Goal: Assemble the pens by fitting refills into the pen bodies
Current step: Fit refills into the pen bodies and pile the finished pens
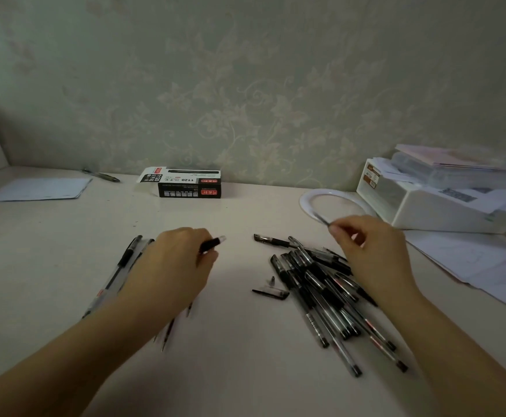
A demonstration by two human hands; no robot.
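Fingers (pixel 340 228) of right hand (pixel 372 254) pinch thin clear refill (pixel 321 218), long axis pointing up-left. Left hand (pixel 173 266) grips black-grip clear pen body (pixel 212 244), open end aimed right, toward the refill; well apart, right hand must close in. Pale cream bench (pixel 239 371): heap of black-and-clear pens (pixel 321 284) under right hand, few finished pens (pixel 119 275) left. Black pen box (pixel 185 182), white plastic organiser (pixel 432 206), floral wallpaper (pixel 245 85).
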